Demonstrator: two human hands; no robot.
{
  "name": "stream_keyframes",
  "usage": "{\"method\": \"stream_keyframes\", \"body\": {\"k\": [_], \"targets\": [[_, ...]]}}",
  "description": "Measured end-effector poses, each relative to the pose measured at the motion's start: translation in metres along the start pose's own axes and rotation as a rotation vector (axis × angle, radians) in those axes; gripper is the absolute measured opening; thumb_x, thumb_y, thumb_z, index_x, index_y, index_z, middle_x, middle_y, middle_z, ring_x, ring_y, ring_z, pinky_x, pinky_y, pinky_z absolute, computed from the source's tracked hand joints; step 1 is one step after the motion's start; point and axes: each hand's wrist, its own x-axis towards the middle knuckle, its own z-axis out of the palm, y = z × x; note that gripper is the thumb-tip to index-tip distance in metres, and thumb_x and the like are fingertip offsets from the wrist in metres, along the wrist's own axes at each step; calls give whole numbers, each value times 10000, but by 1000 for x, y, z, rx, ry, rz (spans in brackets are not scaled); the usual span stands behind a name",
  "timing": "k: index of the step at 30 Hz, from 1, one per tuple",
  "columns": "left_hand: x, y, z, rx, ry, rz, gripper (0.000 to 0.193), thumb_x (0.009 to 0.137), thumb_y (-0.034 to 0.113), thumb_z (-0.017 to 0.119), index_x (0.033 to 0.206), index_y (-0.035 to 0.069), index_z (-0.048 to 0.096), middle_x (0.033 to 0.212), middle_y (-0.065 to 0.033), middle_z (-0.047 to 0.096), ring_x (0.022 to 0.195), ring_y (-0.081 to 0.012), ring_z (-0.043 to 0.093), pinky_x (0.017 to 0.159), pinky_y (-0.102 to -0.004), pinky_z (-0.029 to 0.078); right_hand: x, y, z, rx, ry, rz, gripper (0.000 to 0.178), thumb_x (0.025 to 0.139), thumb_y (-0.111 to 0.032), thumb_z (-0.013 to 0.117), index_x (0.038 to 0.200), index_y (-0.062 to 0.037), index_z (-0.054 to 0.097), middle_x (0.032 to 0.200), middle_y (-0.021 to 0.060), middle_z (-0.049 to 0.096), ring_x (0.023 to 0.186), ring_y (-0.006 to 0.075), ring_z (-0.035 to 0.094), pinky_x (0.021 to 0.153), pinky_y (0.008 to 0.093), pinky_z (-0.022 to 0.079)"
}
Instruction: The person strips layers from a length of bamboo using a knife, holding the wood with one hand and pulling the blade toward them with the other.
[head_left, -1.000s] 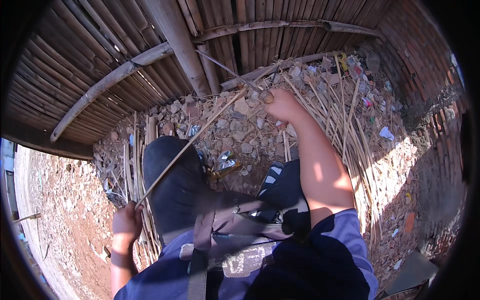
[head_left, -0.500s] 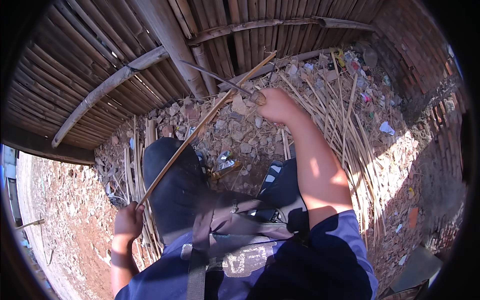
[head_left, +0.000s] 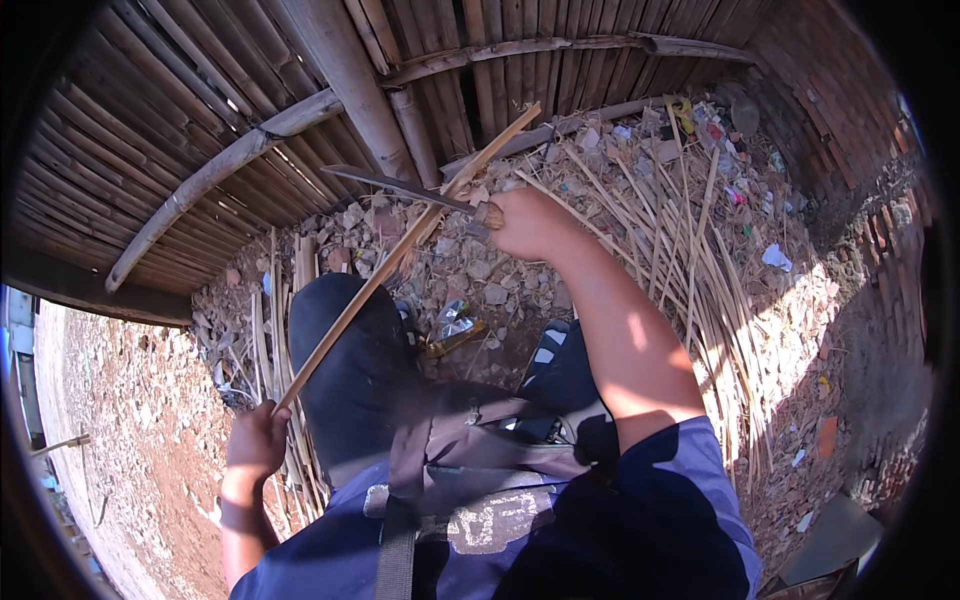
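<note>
My left hand (head_left: 260, 440), at the lower left, is closed round the near end of a long bamboo strip (head_left: 350, 312). The strip slants up and away to the right, passing over my bent left knee. My right hand (head_left: 535, 225) grips the wooden handle of a large knife (head_left: 400, 186). Its dark blade points left and crosses the strip near the far end, where the two appear to touch. Around that crossing the strip looks wider and partly split, though the exact cut is hard to make out.
Split bamboo strips (head_left: 725, 330) lie in a heap on the right, and more strips (head_left: 262, 330) lie by my left leg. Rubble and litter (head_left: 480, 270) cover the ground. Ahead stands a bamboo slat wall (head_left: 240, 110) with poles; a brick wall (head_left: 840, 130) rises at the right.
My right hand has moved a little left and toward me with the knife. The blade now lies flatter across the strip. My left hand stays nearly where it was.
</note>
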Motion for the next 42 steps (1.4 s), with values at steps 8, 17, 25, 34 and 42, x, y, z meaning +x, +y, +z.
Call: {"method": "stream_keyframes", "body": {"k": [8,17,25,34,42], "targets": [[14,3,9,52,45,14,268,980,220,612,817,10,583,612,-257,587,623,-490,613,567,-552,465,13,39,-10,-45,-95,44,349,744,-177,650,1071,-67,706,1064,206,711,1013,388,678,891,483,543],[-4,-6,24,-31,92,28,249,985,215,601,848,6,603,623,-254,599,616,-497,609,566,-554,462,-24,-44,-2,-332,11,-233,297,720,-180,676,998,-85,721,894,202,708,933,374,692,809,482,541],[6,3,10,17,-15,-29,283,986,245,599,833,8,597,641,-267,606,648,-498,619,596,-567,476,7,25,-16,-99,138,83,288,765,-186,656,1027,-81,712,962,183,727,956,381,697,852,482,555],[5,-1,22,44,38,-60,241,981,203,609,843,6,598,650,-267,613,659,-490,635,595,-565,484,-11,-16,-15,-316,35,-220,331,759,-213,699,1059,-75,718,972,191,727,938,379,694,820,455,542],[5,-5,15,54,39,13,261,970,238,629,839,17,584,647,-255,612,646,-493,623,594,-565,480,10,42,-30,60,145,117,347,743,-214,706,1054,-60,720,978,190,730,929,367,700,829,438,545]]}}
